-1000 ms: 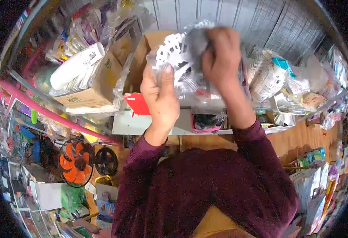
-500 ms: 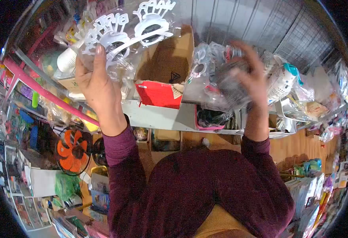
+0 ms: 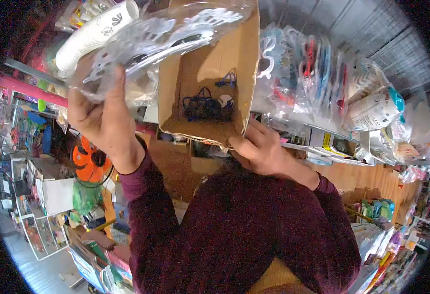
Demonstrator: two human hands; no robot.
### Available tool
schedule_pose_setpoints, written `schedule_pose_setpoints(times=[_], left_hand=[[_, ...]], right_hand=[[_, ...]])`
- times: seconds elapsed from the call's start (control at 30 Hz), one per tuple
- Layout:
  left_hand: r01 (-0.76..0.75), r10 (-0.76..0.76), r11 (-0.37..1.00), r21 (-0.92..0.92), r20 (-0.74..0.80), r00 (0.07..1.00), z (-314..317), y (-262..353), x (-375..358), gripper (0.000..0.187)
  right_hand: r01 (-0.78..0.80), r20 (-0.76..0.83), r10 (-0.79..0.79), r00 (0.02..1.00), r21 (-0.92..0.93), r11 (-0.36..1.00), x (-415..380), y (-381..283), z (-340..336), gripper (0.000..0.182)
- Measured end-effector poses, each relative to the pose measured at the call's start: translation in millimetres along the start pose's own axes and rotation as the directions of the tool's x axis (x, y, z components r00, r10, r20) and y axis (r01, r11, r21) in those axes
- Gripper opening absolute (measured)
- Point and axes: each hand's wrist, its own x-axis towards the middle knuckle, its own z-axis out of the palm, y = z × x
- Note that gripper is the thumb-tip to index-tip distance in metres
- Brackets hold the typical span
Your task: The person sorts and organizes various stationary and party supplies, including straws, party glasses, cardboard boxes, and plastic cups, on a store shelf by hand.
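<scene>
My left hand is closed on white novelty party glasses in a clear plastic bag, thumb up against the wrapping. The glasses overlap the left side of an open cardboard box. My right hand grips the box's near right corner, fingers bent over the edge. The box tilts so that its inside faces me. In its bottom lie dark blue and black thin-framed pieces, too blurred to name exactly, and a small white piece.
Bagged novelty glasses stand in a row right of the box. White paper cups in sleeves lie further right, and another stack of cups is at the upper left. An orange fan stands low on the left.
My right hand has left the bagged glasses on the right and taken hold of the box. The box has come closer and tilted. My left hand still holds the bagged party glasses, now lower.
</scene>
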Motion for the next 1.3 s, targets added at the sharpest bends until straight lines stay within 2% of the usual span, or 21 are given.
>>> schedule_pose_setpoints(times=[0.03, 0.07, 0.13, 0.17, 0.2, 0.27, 0.3, 0.33, 0.4, 0.5, 0.6, 0.7, 0.8, 0.83, 0.87, 0.93, 1.1, 1.13, 1.2, 1.3], left_hand=[[0.039, -0.039, 0.999, 0.010, 0.070, 0.997, 2, 5, -2, 0.032], [0.047, -0.049, 0.999, 0.024, 0.078, 0.996, 1, 5, -2, 0.032], [-0.145, 0.116, 0.986, 0.083, 0.283, 0.952, 2, 3, 1, 0.028], [-0.152, 0.089, 0.963, 0.225, 0.266, 0.960, 8, 8, -1, 0.023], [-0.150, 0.087, 0.963, 0.224, 0.267, 0.960, 8, 8, 1, 0.023], [-0.299, 0.152, 0.930, 0.212, 0.520, 0.841, 8, 6, 6, 0.025], [-0.429, 0.255, 0.887, 0.171, 0.594, 0.763, 12, 3, 10, 0.031], [-0.428, 0.254, 0.887, 0.174, 0.590, 0.766, 12, 3, 9, 0.031], [-0.449, 0.166, 0.872, 0.192, 0.749, 0.641, 12, 5, 6, 0.036], [-0.468, 0.157, 0.862, 0.194, 0.776, 0.611, 10, -2, -2, 0.039], [-0.477, 0.135, 0.854, 0.209, 0.795, 0.591, 8, -7, -11, 0.037], [-0.437, -0.006, 0.875, 0.207, 0.908, 0.418, 5, -4, -21, 0.044], [-0.413, -0.015, 0.885, 0.216, 0.898, 0.439, -4, 3, -23, 0.044], [-0.447, 0.040, 0.868, 0.213, 0.869, 0.492, -8, 2, -21, 0.036], [-0.445, 0.037, 0.869, 0.214, 0.870, 0.492, -12, 3, -18, 0.036], [-0.478, 0.117, 0.849, 0.222, 0.804, 0.582, -16, 12, -6, 0.036], [-0.463, 0.146, 0.863, 0.204, 0.776, 0.614, -19, 34, 11, 0.035], [-0.464, 0.147, 0.862, 0.204, 0.775, 0.614, -18, 33, 11, 0.035], [-0.536, 0.151, 0.824, 0.184, 0.841, 0.520, -14, 29, 10, 0.035], [-0.580, 0.148, 0.787, 0.208, 0.850, 0.506, -7, 13, 2, 0.033]], right_hand=[[-0.006, -0.005, 0.006, 1.000, -0.007, 1.000, -1, -1, 1, 0.029], [-0.016, -0.004, 0.016, 1.000, 0.008, 1.000, -1, -2, 3, 0.029], [0.004, -0.040, -0.004, 0.999, 0.002, 1.000, -2, -2, 5, 0.028], [0.038, -0.040, -0.038, 0.998, -0.011, 0.999, -3, 0, 7, 0.027], [0.035, -0.038, -0.036, 0.999, -0.011, 0.999, -3, -1, 8, 0.027], [0.072, -0.060, -0.072, 0.996, -0.017, 0.997, -1, -2, 11, 0.027], [0.074, -0.056, -0.075, 0.996, -0.018, 0.997, -1, -2, 12, 0.027], [0.050, -0.065, -0.051, 0.997, -0.016, 0.999, -1, -2, 13, 0.028], [0.031, -0.076, -0.032, 0.997, -0.009, 0.999, -2, -3, 15, 0.029], [-0.002, -0.112, -0.001, 0.994, -0.020, 1.000, -1, -6, 18, 0.029], [-0.001, -0.085, -0.002, 0.996, -0.041, 0.999, 1, -7, 17, 0.030], [-0.003, -0.088, -0.002, 0.996, -0.062, 0.998, 4, -6, 17, 0.030], [-0.037, -0.131, 0.028, 0.991, -0.066, 0.997, 4, -4, 20, 0.030], [-0.021, -0.126, 0.012, 0.992, -0.069, 0.997, 4, -3, 21, 0.030], [-0.007, -0.119, -0.002, 0.993, -0.069, 0.998, 4, -3, 21, 0.031], [-0.022, -0.104, 0.015, 0.995, -0.068, 0.997, 6, -7, 17, 0.031], [-0.013, -0.080, 0.004, 0.997, -0.112, 0.994, 8, -8, 16, 0.031], [-0.020, -0.091, 0.010, 0.996, -0.104, 0.994, 7, -8, 18, 0.030], [-0.030, -0.106, 0.019, 0.994, -0.098, 0.995, 7, -10, 18, 0.029], [-0.051, -0.082, 0.043, 0.996, -0.088, 0.995, 11, -11, 16, 0.028]])
